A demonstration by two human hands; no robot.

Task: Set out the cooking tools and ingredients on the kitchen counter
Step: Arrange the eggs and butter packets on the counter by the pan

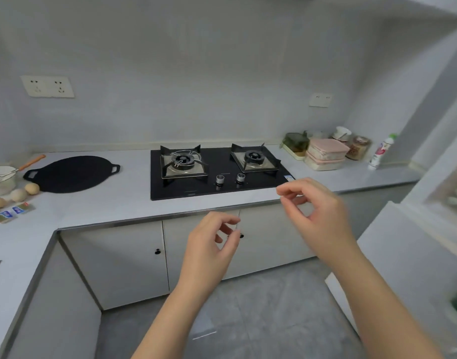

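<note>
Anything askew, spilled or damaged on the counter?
Nothing spilled or broken. Only oddity: eggs lie loose on the counter beside the pan, with nothing to stop them rolling.

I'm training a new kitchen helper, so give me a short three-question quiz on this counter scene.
1. True or false: the black griddle pan sits on the gas hob.
2. The eggs lie: A) by the pan's left end, B) by its right end, C) on the hob.
3. Fill in: the left hand and right hand hold ____.
Key: 1 false, it lies on the counter left of the hob; 2 A; 3 nothing.
</note>
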